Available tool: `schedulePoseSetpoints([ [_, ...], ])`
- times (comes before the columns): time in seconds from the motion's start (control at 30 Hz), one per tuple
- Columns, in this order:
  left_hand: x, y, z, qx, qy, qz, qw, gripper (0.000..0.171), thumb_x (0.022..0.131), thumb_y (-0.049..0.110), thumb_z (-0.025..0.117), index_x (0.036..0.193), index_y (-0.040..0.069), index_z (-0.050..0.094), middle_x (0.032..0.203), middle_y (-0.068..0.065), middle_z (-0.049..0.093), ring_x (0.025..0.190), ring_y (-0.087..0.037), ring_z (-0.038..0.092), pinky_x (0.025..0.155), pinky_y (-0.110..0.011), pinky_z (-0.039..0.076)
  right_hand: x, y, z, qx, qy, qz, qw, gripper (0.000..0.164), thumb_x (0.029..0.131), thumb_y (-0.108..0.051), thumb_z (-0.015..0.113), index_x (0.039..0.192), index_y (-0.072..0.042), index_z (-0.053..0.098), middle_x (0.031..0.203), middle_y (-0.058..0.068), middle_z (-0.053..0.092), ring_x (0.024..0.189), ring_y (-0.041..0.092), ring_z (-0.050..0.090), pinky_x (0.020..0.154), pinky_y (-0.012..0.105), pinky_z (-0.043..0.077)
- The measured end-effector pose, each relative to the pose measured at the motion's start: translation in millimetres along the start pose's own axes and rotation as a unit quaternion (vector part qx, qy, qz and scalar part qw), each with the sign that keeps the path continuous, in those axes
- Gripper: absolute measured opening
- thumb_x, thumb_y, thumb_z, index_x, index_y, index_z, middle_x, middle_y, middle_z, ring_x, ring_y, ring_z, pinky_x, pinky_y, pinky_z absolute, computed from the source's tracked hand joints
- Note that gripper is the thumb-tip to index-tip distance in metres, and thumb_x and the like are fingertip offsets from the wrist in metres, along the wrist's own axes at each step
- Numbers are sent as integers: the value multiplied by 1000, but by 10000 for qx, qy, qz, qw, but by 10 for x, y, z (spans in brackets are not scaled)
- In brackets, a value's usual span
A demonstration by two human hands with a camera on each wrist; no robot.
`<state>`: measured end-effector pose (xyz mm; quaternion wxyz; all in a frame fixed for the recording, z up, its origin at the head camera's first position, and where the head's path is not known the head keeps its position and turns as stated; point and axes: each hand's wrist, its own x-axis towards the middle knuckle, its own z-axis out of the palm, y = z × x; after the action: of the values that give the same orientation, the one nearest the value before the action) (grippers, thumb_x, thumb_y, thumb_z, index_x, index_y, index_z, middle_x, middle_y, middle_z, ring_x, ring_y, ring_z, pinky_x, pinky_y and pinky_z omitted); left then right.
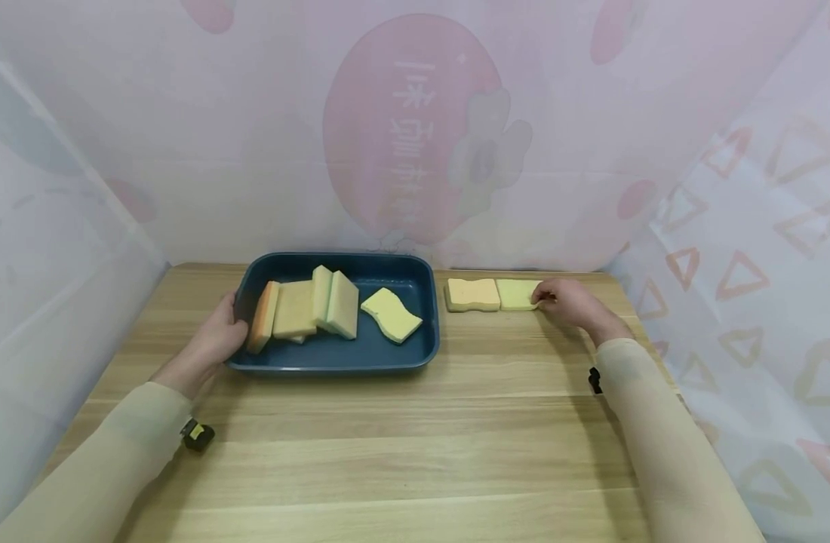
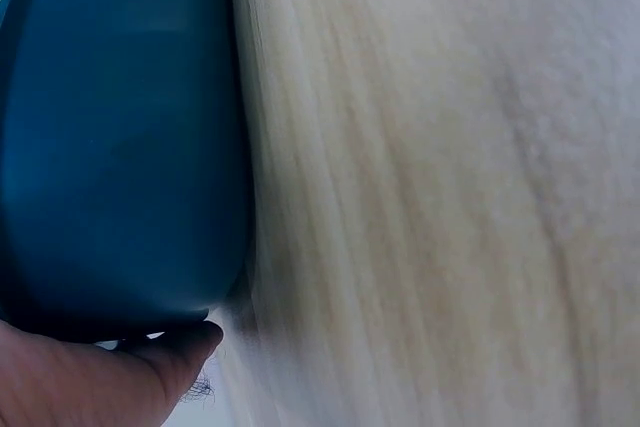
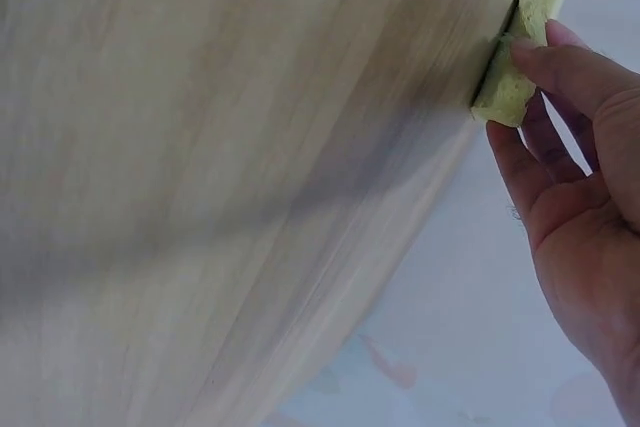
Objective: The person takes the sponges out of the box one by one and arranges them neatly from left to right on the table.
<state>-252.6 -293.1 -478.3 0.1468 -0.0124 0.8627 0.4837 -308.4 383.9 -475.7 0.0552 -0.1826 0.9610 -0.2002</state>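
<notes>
My right hand is at the right end of a pale yellow-green sponge lying on the table. In the right wrist view its thumb is on the sponge's near side, with fingers round the end and behind. An orange-yellow wavy-edged sponge lies end to end with it on the left. My left hand rests against the outer left end of a dark blue rectangular basin; its thumb touches the wall near the lower corner in the left wrist view, other fingers partly hidden.
Inside the basin several sponges lean together on the left. A single yellow wavy sponge lies flat at its right. The wooden table meets a printed cloth backdrop behind, with cloth walls on both sides.
</notes>
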Motion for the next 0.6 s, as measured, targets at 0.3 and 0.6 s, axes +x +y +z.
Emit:
schedulePoseSetpoints([
  [0.3, 7, -29, 13, -47, 13, 91, 9999, 82, 112, -4, 29, 183, -9, -11, 189, -45, 4, 177, -68, 7, 144, -82, 16, -37, -34, -120, -107, -506, 211, 9984, 28, 110, 5, 62, 124, -3, 85, 136, 22, 82, 137, 51, 74, 118, 71, 59],
  [0.6, 29, -12, 18, -84, 11, 97, 9999, 83, 110, -5, 29, 183, -9, -11, 190, -44, 4, 179, -66, 6, 145, -79, 14, -17, -244, -129, -337, 8, -367, 9988, 31, 103, 9, 64, 130, 4, 78, 138, 25, 80, 137, 52, 73, 120, 69, 58],
])
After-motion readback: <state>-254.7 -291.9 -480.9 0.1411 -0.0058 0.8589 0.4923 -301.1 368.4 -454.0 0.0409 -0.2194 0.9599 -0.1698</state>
